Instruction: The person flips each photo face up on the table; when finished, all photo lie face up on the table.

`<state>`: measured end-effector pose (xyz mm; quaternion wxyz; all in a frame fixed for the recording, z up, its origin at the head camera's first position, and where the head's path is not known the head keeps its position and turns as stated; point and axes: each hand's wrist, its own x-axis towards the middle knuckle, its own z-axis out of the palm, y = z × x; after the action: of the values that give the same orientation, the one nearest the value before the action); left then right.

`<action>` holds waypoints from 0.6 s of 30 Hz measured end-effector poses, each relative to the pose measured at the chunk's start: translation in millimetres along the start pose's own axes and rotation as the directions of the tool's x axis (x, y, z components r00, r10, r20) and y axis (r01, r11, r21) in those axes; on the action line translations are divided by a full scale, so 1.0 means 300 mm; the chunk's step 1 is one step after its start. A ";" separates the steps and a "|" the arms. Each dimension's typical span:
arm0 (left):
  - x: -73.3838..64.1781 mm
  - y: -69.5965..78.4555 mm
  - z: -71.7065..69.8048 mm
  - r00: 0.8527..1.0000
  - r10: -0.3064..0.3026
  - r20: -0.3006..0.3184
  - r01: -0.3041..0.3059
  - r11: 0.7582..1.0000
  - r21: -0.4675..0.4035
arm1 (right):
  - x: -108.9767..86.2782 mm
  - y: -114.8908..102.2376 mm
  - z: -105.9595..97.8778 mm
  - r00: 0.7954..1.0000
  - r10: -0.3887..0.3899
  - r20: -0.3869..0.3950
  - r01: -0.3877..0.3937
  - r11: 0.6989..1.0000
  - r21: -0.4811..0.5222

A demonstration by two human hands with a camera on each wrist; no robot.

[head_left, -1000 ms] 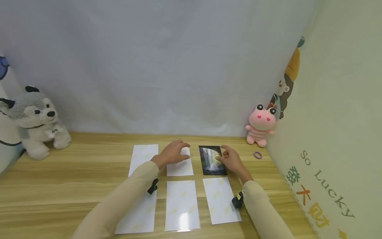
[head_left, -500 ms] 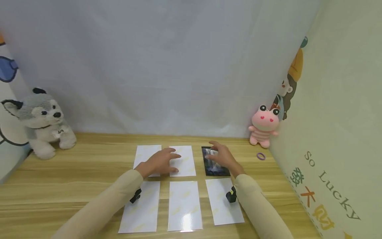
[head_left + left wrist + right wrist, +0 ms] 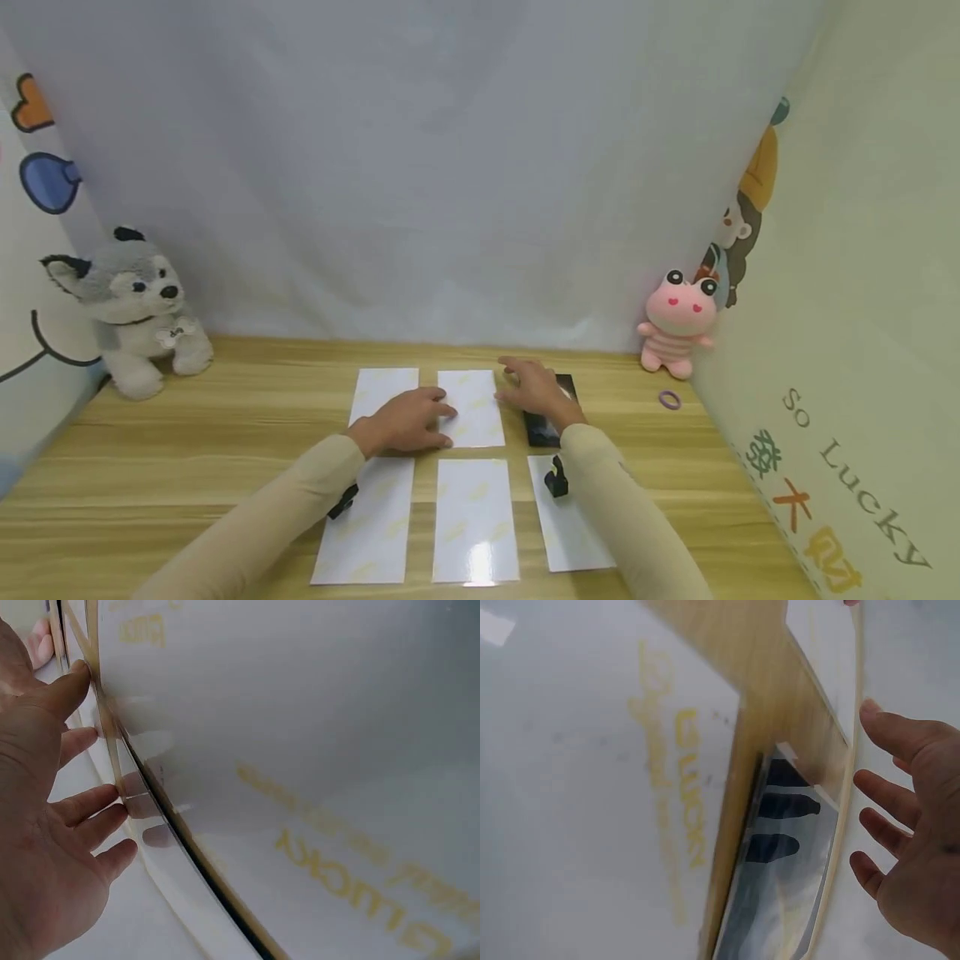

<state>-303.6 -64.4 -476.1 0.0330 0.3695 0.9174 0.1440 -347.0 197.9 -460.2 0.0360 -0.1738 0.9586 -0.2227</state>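
Observation:
My left hand (image 3: 408, 419) reaches to the left edge of the back middle white photo card (image 3: 474, 408), fingers spread. At that card's right edge are the fingertips of my right hand (image 3: 536, 392), which hovers across a dark waterfall photo (image 3: 542, 432) and hides much of it. In the left wrist view, the left hand (image 3: 52, 795) has loosely extended fingers beside glossy white cards with yellow print. The right wrist view has the right hand (image 3: 922, 817) with fingers apart, next to the shiny dark photo (image 3: 784, 847). Neither hand grips anything.
Other white cards lie face down: back left (image 3: 382, 389), front left (image 3: 371, 529), front middle (image 3: 474, 525) and front right (image 3: 566, 533). A plush husky (image 3: 146, 312), a pink plush frog (image 3: 678, 325) and a purple ring (image 3: 670, 400) are on the wooden table (image 3: 247, 425).
My right hand has moved left from the waterfall photo's right edge to the back middle card. The left hand has drawn back left, then settled at that card's left edge.

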 end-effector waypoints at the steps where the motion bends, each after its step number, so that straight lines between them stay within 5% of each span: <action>1: -0.003 0.000 0.001 1.000 0.001 -0.002 -0.001 1.000 -0.002 | 0.008 -0.005 0.008 1.000 0.002 -0.006 -0.002 1.000 -0.002; 18: -0.001 0.017 -0.003 0.998 -0.054 0.016 0.054 0.998 -0.025 | 0.055 -0.029 0.049 0.999 0.042 -0.002 -0.042 0.998 0.050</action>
<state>-300.2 -61.4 -473.7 0.0488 0.3453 0.9249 0.1517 -357.5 178.8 -469.3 0.0438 -0.1522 0.9563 -0.2458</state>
